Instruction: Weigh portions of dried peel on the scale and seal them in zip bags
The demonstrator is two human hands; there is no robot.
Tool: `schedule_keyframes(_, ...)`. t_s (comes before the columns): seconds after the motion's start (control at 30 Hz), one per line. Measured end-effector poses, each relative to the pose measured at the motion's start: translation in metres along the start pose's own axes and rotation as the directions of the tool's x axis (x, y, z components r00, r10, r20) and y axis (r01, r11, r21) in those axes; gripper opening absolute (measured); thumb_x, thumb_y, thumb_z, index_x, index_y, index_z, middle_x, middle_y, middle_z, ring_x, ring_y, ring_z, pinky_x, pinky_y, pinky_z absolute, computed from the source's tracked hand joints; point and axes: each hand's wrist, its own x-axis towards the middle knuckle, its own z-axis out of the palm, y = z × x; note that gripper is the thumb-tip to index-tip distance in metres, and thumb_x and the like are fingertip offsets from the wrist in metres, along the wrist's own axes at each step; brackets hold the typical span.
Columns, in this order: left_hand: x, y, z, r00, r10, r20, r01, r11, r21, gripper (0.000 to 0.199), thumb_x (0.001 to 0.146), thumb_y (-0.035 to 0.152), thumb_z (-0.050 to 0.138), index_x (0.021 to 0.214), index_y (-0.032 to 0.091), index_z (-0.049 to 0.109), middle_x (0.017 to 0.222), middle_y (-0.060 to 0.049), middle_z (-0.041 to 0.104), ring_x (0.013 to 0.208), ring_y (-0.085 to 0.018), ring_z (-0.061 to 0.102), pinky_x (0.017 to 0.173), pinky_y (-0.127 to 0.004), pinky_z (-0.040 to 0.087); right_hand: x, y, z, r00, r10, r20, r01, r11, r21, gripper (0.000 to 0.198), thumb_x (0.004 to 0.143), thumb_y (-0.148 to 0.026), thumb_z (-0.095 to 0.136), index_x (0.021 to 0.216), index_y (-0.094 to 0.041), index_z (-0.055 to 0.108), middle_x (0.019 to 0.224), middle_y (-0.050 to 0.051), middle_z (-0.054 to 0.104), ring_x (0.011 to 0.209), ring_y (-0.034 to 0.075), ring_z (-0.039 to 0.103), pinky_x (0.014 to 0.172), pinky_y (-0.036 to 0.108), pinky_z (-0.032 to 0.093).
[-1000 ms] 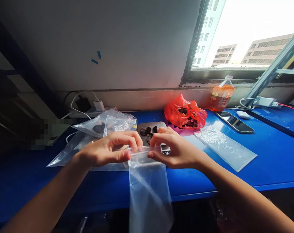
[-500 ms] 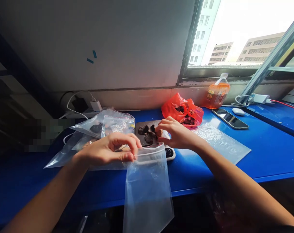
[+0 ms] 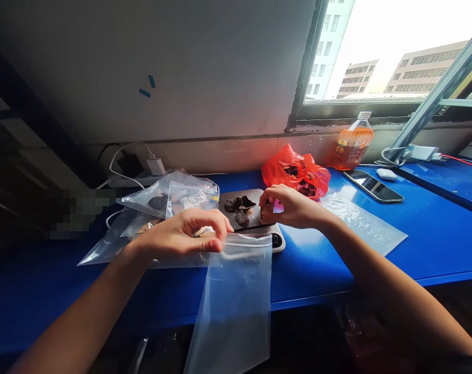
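Observation:
My left hand point(image 3: 192, 232) pinches the top edge of a clear zip-lock bag point(image 3: 236, 296), which hangs down past the table's front edge and looks flat. Behind the bag stands a kitchen scale point(image 3: 279, 244) with a dark weighing plate. Several dark, curled, dried pieces point(image 3: 242, 217) lie on that plate. At the plate's right side my right hand point(image 3: 292, 206) has thumb and fingers closed on a brown dried piece point(image 3: 266, 213), partly hidden by the fingers. Whether this piece touches the plate I cannot tell.
Filled clear bags point(image 3: 150, 208) are piled left of the scale. A red plastic bag point(image 3: 282, 163) with dried pieces sits behind it. Rightward are a flat clear bag point(image 3: 370, 231), a phone point(image 3: 374, 186), an earbud case point(image 3: 386, 174), a drink bottle point(image 3: 353, 145) and a power strip point(image 3: 422, 152).
The zip-lock bag's lower end has swung left. My right hand has shifted slightly right with the brown piece, showing more of the plate. The view has moved slightly.

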Motion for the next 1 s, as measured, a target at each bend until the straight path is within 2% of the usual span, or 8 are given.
schedule_keyframes(0.2,0.002,0.001,0.006,0.990,-0.135,-0.044,0.133,0.990,-0.040,0.023,0.091,0.040,0.062,0.085,0.018,0.065,0.093,-0.004,0.066,0.090,-0.018,0.062,0.073,-0.026,0.052,-0.008,-0.030,-0.004,0.985,-0.149,-0.084,0.165,0.955,0.248,0.018,0.081,-0.026,0.071,0.096,-0.018,0.065,0.092,0.003,0.061,0.085,0.015,0.056,0.075,0.028,0.046)
schedule_keyframes(0.3,0.004,-0.001,0.009,0.986,-0.157,-0.060,0.153,0.986,-0.062,0.022,0.090,0.041,0.063,0.089,0.019,0.065,0.094,-0.004,0.065,0.094,-0.020,0.062,0.074,-0.027,0.053,-0.011,-0.044,0.002,0.983,-0.186,-0.001,0.178,0.938,0.297,0.012,0.083,-0.021,0.067,0.094,-0.017,0.066,0.088,0.002,0.060,0.081,0.013,0.055,0.073,0.026,0.046)
schedule_keyframes(0.43,0.006,-0.004,0.011,0.983,-0.157,-0.092,0.155,0.987,-0.034,0.024,0.089,0.042,0.063,0.089,0.019,0.065,0.098,-0.005,0.066,0.095,-0.020,0.062,0.075,-0.028,0.052,-0.011,-0.048,0.007,0.979,-0.169,0.113,0.108,0.903,0.416,0.013,0.088,-0.019,0.059,0.099,-0.016,0.065,0.083,0.001,0.062,0.072,0.011,0.054,0.065,0.023,0.045)
schedule_keyframes(0.6,0.005,-0.006,0.006,0.985,-0.128,-0.115,0.125,0.992,-0.029,0.023,0.091,0.041,0.061,0.089,0.018,0.066,0.093,-0.005,0.067,0.093,-0.020,0.063,0.077,-0.029,0.052,-0.005,-0.037,0.010,0.997,-0.057,-0.060,0.081,0.823,0.562,0.012,0.090,-0.025,0.058,0.094,-0.016,0.065,0.087,0.003,0.064,0.075,0.011,0.059,0.067,0.024,0.047)
schedule_keyframes(0.67,0.002,-0.004,0.001,0.995,-0.053,-0.090,0.051,0.998,-0.025,0.021,0.091,0.038,0.063,0.087,0.018,0.067,0.094,-0.005,0.067,0.096,-0.020,0.063,0.083,-0.031,0.052,-0.001,-0.031,0.014,0.985,0.006,-0.170,0.084,0.852,0.517,0.012,0.091,-0.024,0.056,0.093,-0.016,0.064,0.089,0.004,0.066,0.076,0.012,0.060,0.068,0.025,0.048)
schedule_keyframes(0.77,-0.004,-0.001,-0.006,0.998,0.058,-0.024,-0.059,0.997,-0.044,0.021,0.091,0.037,0.064,0.084,0.018,0.068,0.097,-0.008,0.068,0.098,-0.021,0.063,0.088,-0.034,0.051,0.001,-0.026,0.023,0.965,-0.044,-0.257,0.104,0.969,0.226,0.011,0.090,-0.021,0.055,0.091,-0.017,0.065,0.087,0.005,0.066,0.074,0.014,0.058,0.069,0.028,0.047)
schedule_keyframes(0.87,-0.008,0.000,-0.012,0.997,0.070,-0.021,-0.072,0.995,-0.075,0.027,0.091,0.042,0.064,0.082,0.017,0.068,0.099,-0.010,0.069,0.096,-0.022,0.063,0.089,-0.038,0.051,0.002,-0.027,0.032,0.977,-0.175,-0.125,0.165,0.983,-0.084,0.010,0.089,-0.019,0.060,0.094,-0.017,0.067,0.095,0.008,0.064,0.086,0.018,0.056,0.076,0.032,0.046)
schedule_keyframes(1.0,-0.011,-0.003,-0.016,0.997,0.063,-0.038,-0.066,0.995,-0.079,0.026,0.092,0.041,0.063,0.085,0.017,0.068,0.100,-0.010,0.068,0.097,-0.023,0.062,0.091,-0.040,0.050,0.004,-0.031,0.037,0.978,-0.201,0.045,0.206,0.959,-0.196,0.010,0.088,-0.015,0.059,0.080,-0.017,0.065,0.085,0.007,0.061,0.081,0.018,0.052,0.072,0.030,0.042)
